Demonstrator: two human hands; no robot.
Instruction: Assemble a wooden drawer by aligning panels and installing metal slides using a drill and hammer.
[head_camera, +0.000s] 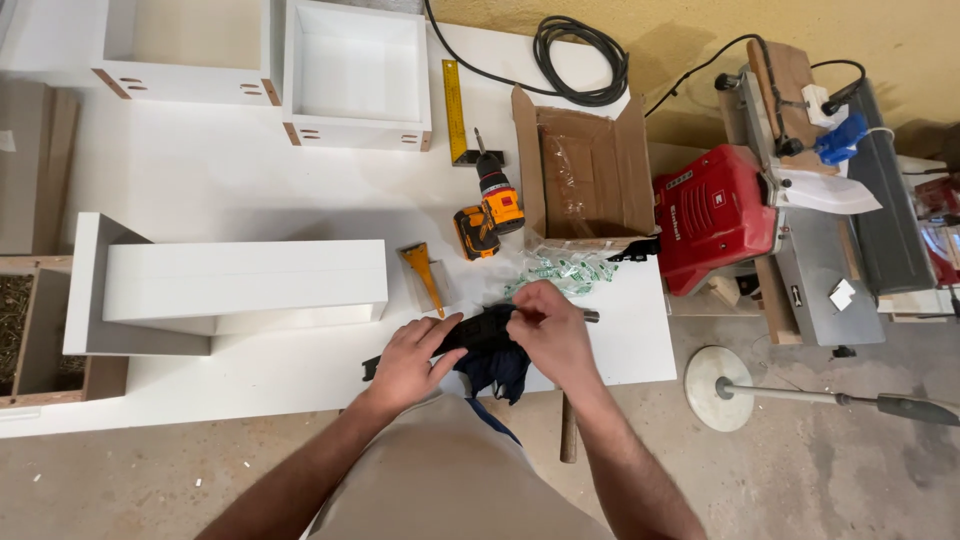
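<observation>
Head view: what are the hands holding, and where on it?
Both grip a long black part: left hand around its left portion, right hand at its right end. Exact kind unclear.

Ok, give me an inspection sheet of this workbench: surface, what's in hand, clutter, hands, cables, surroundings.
Surface: white bench, mostly bare in the middle.
Job's things: dark bundle at the near edge, held in both hands; what it is cannot be told.
Clutter: white panels, two white drawer boxes, drill, yellow square, open carton, bag of small parts.
Hands: left hand grips the bundle; right hand pinches its top with the fingers.
Cables: black coil at the far edge.
Surroundings: red machine, concrete floor, round-based stand lying on it.
</observation>
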